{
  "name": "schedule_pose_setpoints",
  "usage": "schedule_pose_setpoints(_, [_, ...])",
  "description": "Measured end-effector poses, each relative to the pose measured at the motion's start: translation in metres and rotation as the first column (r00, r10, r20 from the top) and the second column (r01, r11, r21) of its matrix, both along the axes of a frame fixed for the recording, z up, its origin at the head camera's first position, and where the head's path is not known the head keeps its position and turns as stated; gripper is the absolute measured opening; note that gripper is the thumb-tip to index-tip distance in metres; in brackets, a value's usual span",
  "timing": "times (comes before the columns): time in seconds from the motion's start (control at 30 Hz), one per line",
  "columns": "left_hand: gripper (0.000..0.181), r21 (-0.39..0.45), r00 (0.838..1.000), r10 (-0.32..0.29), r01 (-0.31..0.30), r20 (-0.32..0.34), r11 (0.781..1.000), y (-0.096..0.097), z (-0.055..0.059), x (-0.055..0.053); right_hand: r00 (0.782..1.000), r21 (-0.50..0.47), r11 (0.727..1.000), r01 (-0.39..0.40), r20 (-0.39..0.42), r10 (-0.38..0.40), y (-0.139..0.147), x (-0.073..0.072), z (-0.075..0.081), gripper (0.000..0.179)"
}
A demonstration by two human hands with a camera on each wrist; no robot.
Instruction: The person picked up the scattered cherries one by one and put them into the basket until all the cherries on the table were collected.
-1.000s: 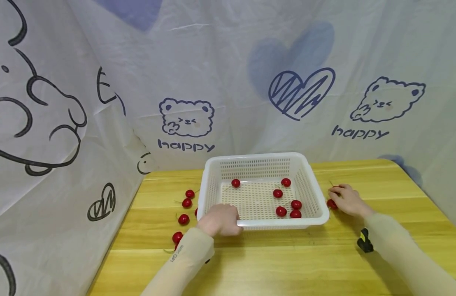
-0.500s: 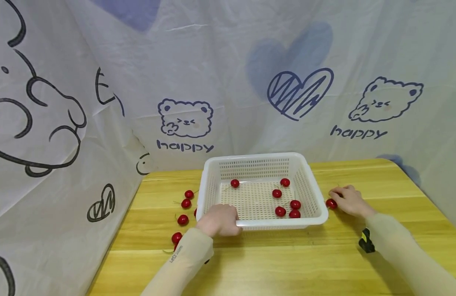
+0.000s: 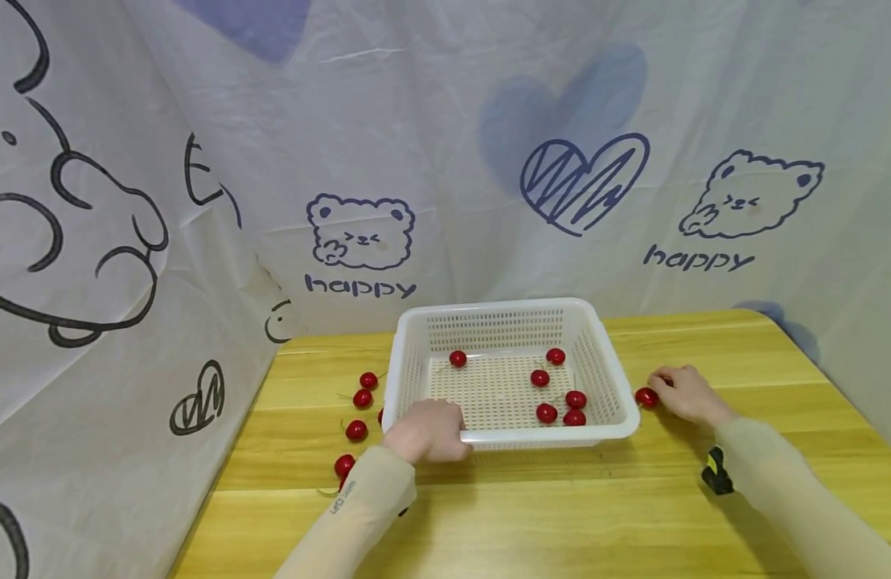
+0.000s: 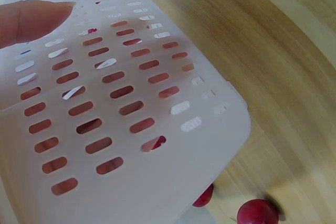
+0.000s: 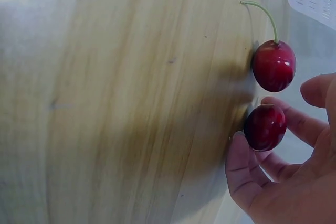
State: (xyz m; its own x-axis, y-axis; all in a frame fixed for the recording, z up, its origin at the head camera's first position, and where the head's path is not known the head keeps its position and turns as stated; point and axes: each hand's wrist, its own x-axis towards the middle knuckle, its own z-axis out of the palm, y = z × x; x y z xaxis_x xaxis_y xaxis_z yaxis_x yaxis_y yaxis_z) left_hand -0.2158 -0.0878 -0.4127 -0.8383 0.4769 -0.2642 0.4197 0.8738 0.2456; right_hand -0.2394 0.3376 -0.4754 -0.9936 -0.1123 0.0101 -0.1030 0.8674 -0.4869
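White cloth printed with bears, hearts and the word "happy" hangs behind and to the left of a yellow wooden bench [image 3: 532, 515]. A white slotted basket [image 3: 509, 322] stands at the middle of the bench, with six cherries lying on its floor: one near the far left, the rest gathered toward 3 o'clock and 4 o'clock inside it.

The left hand [image 3: 425, 433] grips the basket's near rim at about 7 o'clock, fingers curled over the edge; the left wrist view shows one fingertip [image 4: 31, 20] lying against the slotted wall. Loose cherries [image 3: 358, 412] lie scattered on the bench at 9 o'clock from the basket, just beyond that hand.

The right hand [image 3: 687, 394] rests on the bench at 3 o'clock from the basket, close beside its right wall. In the right wrist view its fingers [image 5: 247, 174] curl loosely around one cherry [image 5: 265, 127], thumb below and a fingertip behind it, closing on the fruit and touching it; the cherry sits on the wood between them. A second cherry [image 5: 274, 65], with a green stem, lies just beside the first, at 12 o'clock from it in that view, outside the fingers and not touched by them. From the head camera a red cherry [image 3: 646, 396] shows at 9 o'clock from the right hand, between the fingertips and the basket.

A small black-and-yellow object [image 3: 716, 470] sits at the right wrist.
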Motion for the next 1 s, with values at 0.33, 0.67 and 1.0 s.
schedule_pose_setpoints(0.33, [0.020,0.004,1.000,0.005,-0.005,0.006,1.000,0.000,0.000,0.000,0.995,-0.037,0.998,0.057,0.079,-0.054,0.003,0.002,0.003,0.026])
schedule_pose_setpoints(0.67, [0.019,-0.002,1.000,0.006,-0.006,0.001,1.000,0.000,-0.001,0.000,0.989,-0.093,0.985,0.143,0.041,-0.140,0.002,0.005,0.006,0.022])
schedule_pose_setpoints(1.0, [0.020,-0.003,1.000,0.004,-0.004,0.002,1.000,0.000,-0.002,-0.001,0.979,-0.116,0.973,0.198,-0.026,-0.202,-0.013,0.002,0.025,0.022])
